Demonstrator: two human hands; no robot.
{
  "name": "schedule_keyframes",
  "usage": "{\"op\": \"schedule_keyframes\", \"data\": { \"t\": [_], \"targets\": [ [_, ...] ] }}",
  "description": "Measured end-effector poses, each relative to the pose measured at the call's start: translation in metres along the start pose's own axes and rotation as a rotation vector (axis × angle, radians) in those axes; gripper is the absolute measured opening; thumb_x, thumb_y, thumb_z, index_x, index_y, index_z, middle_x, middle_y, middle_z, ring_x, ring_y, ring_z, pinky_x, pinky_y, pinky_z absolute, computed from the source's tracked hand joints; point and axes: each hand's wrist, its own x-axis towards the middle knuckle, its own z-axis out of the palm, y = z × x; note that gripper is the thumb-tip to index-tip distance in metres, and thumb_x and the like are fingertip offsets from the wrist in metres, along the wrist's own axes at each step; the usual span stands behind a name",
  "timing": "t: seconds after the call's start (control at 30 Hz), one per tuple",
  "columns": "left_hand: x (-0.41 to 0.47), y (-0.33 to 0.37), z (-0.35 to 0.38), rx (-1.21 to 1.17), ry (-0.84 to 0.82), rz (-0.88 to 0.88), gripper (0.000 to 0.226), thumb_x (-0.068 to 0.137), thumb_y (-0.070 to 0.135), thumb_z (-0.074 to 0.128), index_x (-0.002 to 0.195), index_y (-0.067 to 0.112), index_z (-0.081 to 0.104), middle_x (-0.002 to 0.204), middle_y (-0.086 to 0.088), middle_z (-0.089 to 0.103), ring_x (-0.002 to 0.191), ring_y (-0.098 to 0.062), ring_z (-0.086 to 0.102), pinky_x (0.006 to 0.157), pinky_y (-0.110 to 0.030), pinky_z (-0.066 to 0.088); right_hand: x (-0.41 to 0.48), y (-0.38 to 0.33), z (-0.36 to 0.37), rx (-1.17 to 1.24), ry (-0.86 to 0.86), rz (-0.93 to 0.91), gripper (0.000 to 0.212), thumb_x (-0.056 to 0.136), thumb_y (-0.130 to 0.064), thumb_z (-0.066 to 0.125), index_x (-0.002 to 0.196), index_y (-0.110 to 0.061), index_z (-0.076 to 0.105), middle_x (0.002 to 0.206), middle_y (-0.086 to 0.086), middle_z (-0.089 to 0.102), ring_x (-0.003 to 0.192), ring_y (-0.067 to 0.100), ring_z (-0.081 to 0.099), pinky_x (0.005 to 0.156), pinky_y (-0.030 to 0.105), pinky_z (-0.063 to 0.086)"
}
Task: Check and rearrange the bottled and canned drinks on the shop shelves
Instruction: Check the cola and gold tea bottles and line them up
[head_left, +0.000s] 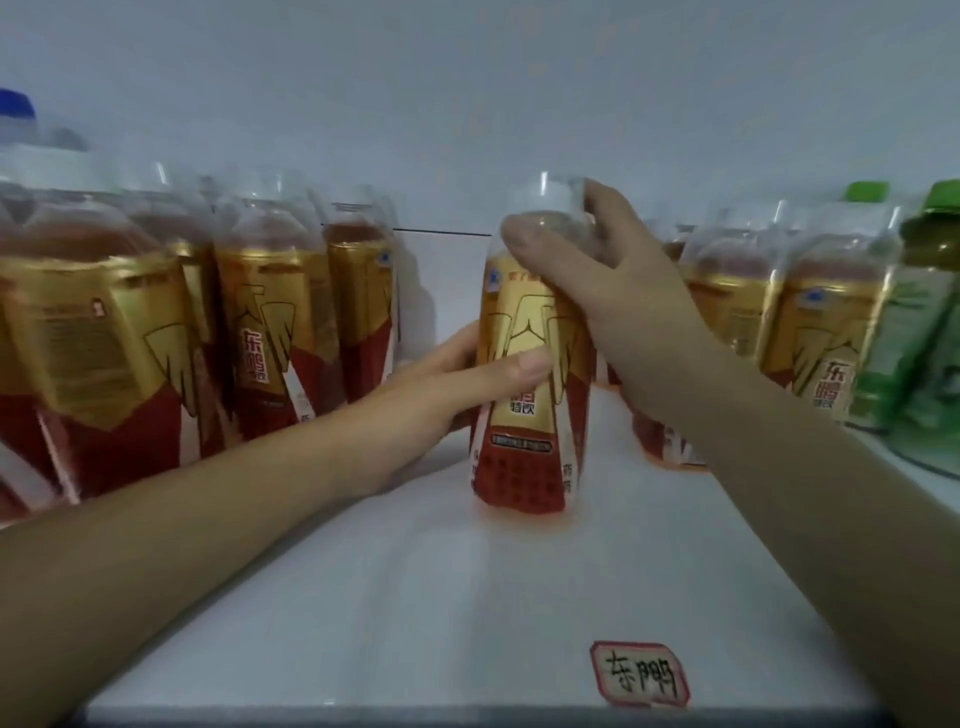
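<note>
Standing upright at shelf centre: gold-red bottle (524, 447) on white shelf (467, 597). Left hand (457, 384) wraps label from 9 o'clock, thumb across front. Right hand (613, 291) grasps neck from 3 o'clock. Matching bottles (260, 322) at 9 o'clock, apart.

On my feed the right hand (613, 296) covers most of the cap and shoulder of the middle bottle (530, 395), and the left hand (441, 384) has its fingers round the back where I can't see them. The gold bottles on the left (104, 332) are smeared and clipped by the frame, small print unreadable. The blue-capped bottle (18, 119) is half out of frame. The right forearm (779, 441) hides the bottoms of the gold bottles on the right (826, 312), and the green bottles (914, 338) run off the edge
</note>
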Motion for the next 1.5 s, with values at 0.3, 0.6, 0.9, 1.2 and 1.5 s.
{"op": "schedule_keyframes", "data": {
  "t": [0.3,0.6,0.9,1.2,1.5],
  "targets": [
    [0.002,0.006,0.002,0.163,0.194,0.145,0.075,0.055,0.039,0.089,0.119,0.031,0.053,0.113,0.011,0.070,0.103,-0.002,0.068,0.076,-0.019,0.057,-0.007,0.000,-0.014,-0.078,-0.064,-0.114,0.065,0.082,-0.045,0.074,0.136,-0.028,0.041,0.110,-0.004,0.071,0.098,0.010,0.072,0.084,0.033,0.061],
    [-0.003,0.003,0.006,0.234,0.092,0.068,0.080,0.058,0.053,0.089,0.127,0.038,0.051,0.122,0.014,0.067,0.109,0.000,0.064,0.089,-0.024,0.054,-0.006,-0.001,-0.018,-0.118,-0.007,-0.125,0.031,0.087,-0.044,0.075,0.103,-0.021,0.063,0.085,-0.010,0.071,0.075,0.001,0.069,0.065,0.016,0.051],
    [0.000,0.001,-0.007,0.207,-0.069,0.054,0.075,0.065,0.040,0.086,0.131,0.036,0.052,0.126,0.013,0.067,0.119,-0.006,0.062,0.092,-0.018,0.052,-0.003,-0.004,-0.026,-0.129,-0.100,-0.073,0.033,0.095,-0.048,0.063,0.093,-0.015,0.066,0.095,0.000,0.074,0.088,0.014,0.071,0.086,0.038,0.058],
    [0.000,0.006,-0.005,0.152,-0.032,0.088,0.068,0.067,0.021,0.090,0.124,0.030,0.055,0.114,0.007,0.073,0.108,-0.012,0.069,0.083,-0.022,0.057,-0.004,-0.006,-0.027,-0.096,-0.201,-0.020,0.021,0.097,-0.049,0.058,0.093,-0.029,0.062,0.087,-0.016,0.073,0.082,0.002,0.070,0.079,0.029,0.051],
    [0.006,0.005,-0.003,0.204,0.009,0.117,0.096,0.057,0.029,0.093,0.137,0.027,0.041,0.121,0.003,0.070,0.113,-0.014,0.067,0.092,-0.033,0.057,-0.007,-0.005,-0.025,-0.225,-0.089,-0.092,0.053,0.087,-0.058,0.069,0.117,-0.015,0.061,0.107,0.008,0.072,0.092,0.017,0.072,0.081,0.037,0.061]
  ]
}}
